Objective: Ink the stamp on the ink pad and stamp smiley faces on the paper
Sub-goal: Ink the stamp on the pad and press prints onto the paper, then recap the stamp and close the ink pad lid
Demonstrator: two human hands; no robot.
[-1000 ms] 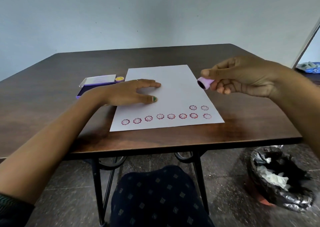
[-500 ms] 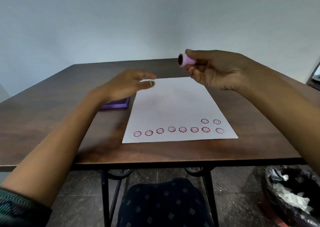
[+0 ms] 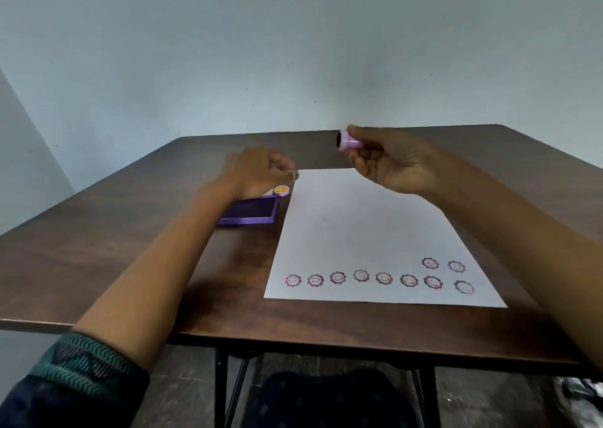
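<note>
Stamp (image 3: pixel 346 140): pink, pinched sideways in the right hand (image 3: pixel 394 163), thumb and fingers clamped on its barrel, dark face pointing to 9 o'clock, held in the air above the paper's (image 3: pixel 359 228) far edge. At 9 o'clock of the paper lies the purple ink pad (image 3: pixel 251 210), open, with a yellow cap (image 3: pixel 281 190) at its far corner. Left hand (image 3: pixel 257 173) hovers over the pad, fingers loosely curled, gripping nothing. Ten smileys (image 3: pixel 384 278) line the paper's 6 o'clock edge on the table (image 3: pixel 130 232).
</note>
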